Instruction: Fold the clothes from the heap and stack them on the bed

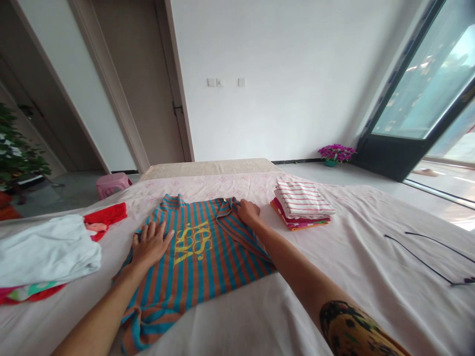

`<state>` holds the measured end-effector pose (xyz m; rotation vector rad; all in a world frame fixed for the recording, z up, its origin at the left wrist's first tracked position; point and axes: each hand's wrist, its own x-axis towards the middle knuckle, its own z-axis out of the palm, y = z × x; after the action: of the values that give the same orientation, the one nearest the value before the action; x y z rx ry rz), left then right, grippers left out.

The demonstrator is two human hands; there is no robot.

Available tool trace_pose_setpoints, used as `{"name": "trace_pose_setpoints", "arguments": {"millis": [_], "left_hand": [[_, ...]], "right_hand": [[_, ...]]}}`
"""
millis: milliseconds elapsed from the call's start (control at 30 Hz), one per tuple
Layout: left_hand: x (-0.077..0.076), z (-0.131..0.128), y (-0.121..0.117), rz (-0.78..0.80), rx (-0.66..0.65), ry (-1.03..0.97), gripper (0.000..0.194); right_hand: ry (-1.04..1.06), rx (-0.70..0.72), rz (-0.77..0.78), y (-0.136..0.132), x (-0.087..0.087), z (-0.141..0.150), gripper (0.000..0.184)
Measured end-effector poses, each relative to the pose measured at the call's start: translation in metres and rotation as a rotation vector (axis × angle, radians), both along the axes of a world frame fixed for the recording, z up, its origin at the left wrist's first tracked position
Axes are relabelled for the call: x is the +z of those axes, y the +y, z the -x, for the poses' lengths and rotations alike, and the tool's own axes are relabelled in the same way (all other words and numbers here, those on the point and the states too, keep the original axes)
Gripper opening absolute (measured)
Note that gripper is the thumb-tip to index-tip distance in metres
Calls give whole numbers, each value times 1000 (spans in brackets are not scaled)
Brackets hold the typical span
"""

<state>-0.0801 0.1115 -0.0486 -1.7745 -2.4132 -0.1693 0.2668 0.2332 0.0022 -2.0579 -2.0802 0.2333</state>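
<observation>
A teal and rust striped T-shirt (193, 262) with yellow lettering lies spread on the bed (352, 277). My left hand (150, 243) rests flat on the shirt's left side, fingers spread. My right hand (248, 211) is closed on the shirt's right sleeve, which is folded inward over the body near the collar.
A folded stack of striped clothes (301, 203) sits just right of the shirt. A loose pile of white, red and green clothes (48, 252) lies at the left. A thin black cable (430, 257) lies on the right of the bed. A pink stool (111, 184) and potted flowers (336, 154) stand beyond.
</observation>
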Motion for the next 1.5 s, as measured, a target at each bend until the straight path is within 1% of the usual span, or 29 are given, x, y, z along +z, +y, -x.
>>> {"name": "trace_pose_setpoints", "arguments": {"millis": [133, 233, 333, 467, 533, 600, 667, 767, 867, 933, 1000, 1067, 1100, 1133, 1200, 1233, 1267, 1300, 1367, 1433, 1500], "left_hand": [[-2, 1, 2, -3, 7, 26, 68], [-2, -1, 2, -9, 13, 55, 68], [-1, -4, 1, -18, 15, 76, 66], [1, -7, -1, -31, 6, 102, 64], [1, -7, -1, -19, 10, 89, 65], [1, -5, 0, 0, 20, 66, 66], [1, -4, 2, 8, 19, 47, 66], [1, -3, 3, 4, 15, 23, 66], [2, -4, 4, -2, 30, -9, 66], [4, -4, 4, -4, 31, -52, 66], [7, -2, 3, -2, 21, -131, 65], [13, 5, 1, 6, -16, -273, 62], [17, 10, -1, -8, -58, -374, 61], [21, 16, -4, -44, -115, -487, 60], [30, 29, -11, -166, -214, -687, 60], [34, 35, -15, -222, -223, -743, 61], [38, 40, -20, -258, -197, -760, 60], [41, 43, -24, -262, -151, -745, 59], [45, 43, -34, -219, -80, -637, 56], [46, 36, -46, -177, -83, -465, 54], [45, 25, -59, -147, -109, -272, 52]], "right_hand": [[-37, -77, -23, 7, -2, -26, 35], [-51, -69, -36, 10, -3, -34, 34], [-55, -35, -64, 13, -1, -29, 35], [-48, 56, -131, 21, 3, -11, 42], [-41, 89, -123, 29, 4, -1, 44], [-36, 92, -82, 37, 4, 4, 39], [-37, 54, -41, 45, 3, 0, 34], [-37, -43, -20, 53, 2, -16, 36], [-29, -84, 4, 50, 3, -27, 39], [-24, -79, 28, 41, 5, -30, 43], [-28, -78, 50, 25, 8, -32, 50], [-44, -53, 68, 4, 11, -38, 58], [-56, -21, 80, -9, 13, -42, 61], [-67, 24, 96, -21, 14, -46, 63], [-85, 81, 138, -45, 16, -55, 60], [-91, 91, 148, -56, 16, -59, 57], [-93, 90, 148, -65, 15, -62, 53], [-91, 88, 137, -74, 14, -63, 49], [-74, 79, 97, -87, 12, -64, 40], [-45, 62, 61, -95, 10, -63, 36], [-21, 46, 49, -102, 10, -61, 37]]}}
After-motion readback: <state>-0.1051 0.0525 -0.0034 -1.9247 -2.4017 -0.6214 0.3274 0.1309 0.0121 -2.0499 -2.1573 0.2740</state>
